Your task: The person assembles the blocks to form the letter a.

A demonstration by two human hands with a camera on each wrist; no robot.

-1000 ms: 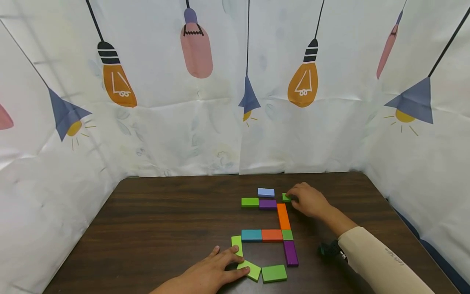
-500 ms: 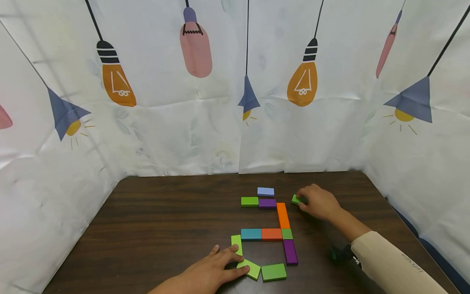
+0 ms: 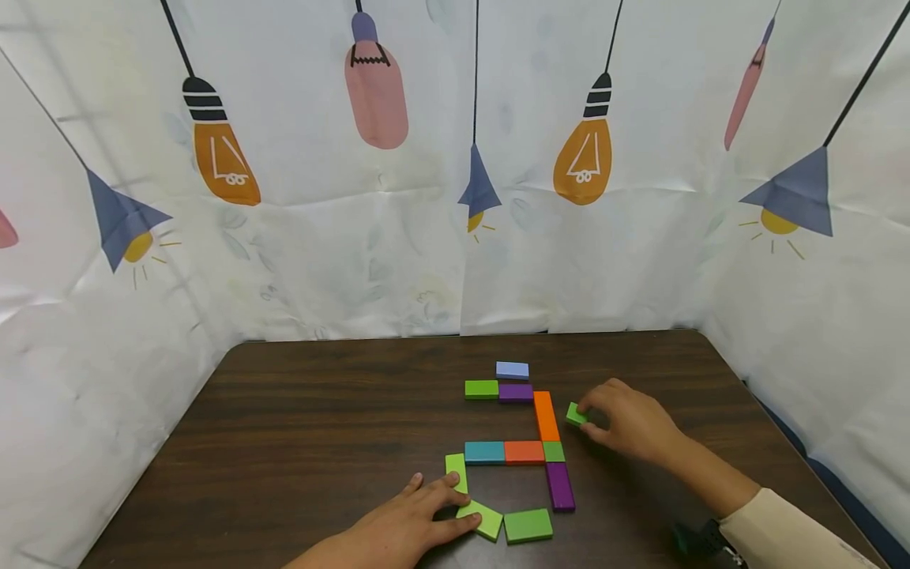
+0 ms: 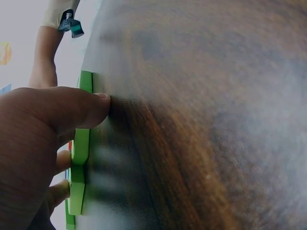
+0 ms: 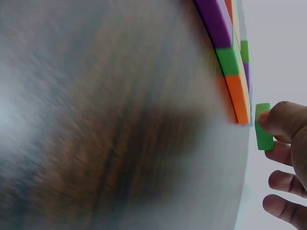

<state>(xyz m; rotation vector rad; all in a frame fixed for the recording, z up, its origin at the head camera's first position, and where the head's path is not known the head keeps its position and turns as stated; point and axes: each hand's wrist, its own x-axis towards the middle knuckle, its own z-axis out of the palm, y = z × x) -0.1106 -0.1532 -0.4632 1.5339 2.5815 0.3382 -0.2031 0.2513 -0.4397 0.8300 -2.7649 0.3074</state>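
Between its thumb and fingers, my right hand [image 3: 633, 420] pinches a small green block [image 3: 577, 414]; the right wrist view shows that green block [image 5: 264, 127] held off the table. It is to the right of an upright-running orange block [image 3: 546, 416]. My left hand [image 3: 408, 518] lies with extended fingers on two light-green blocks, one lengthwise [image 3: 456, 472] and one slanted [image 3: 486, 521]. Beside the slanted one lies a wider green block [image 3: 528, 526]. In the left wrist view the thumb of my left hand [image 4: 53, 115] reaches past the green block edges.
A teal block [image 3: 485, 453], a red-orange block [image 3: 524, 453], a small green square [image 3: 554, 451] and a purple block [image 3: 560, 487] form a connected line. Farther back lie a green block [image 3: 481, 390], another purple block [image 3: 516, 393] and a pale blue block [image 3: 513, 370] on the dark wooden table [image 3: 320, 427].
My right hand has carried the small green block away from the orange block's far end, rightward and then back toward me. The left hand stays in place on the light-green blocks.
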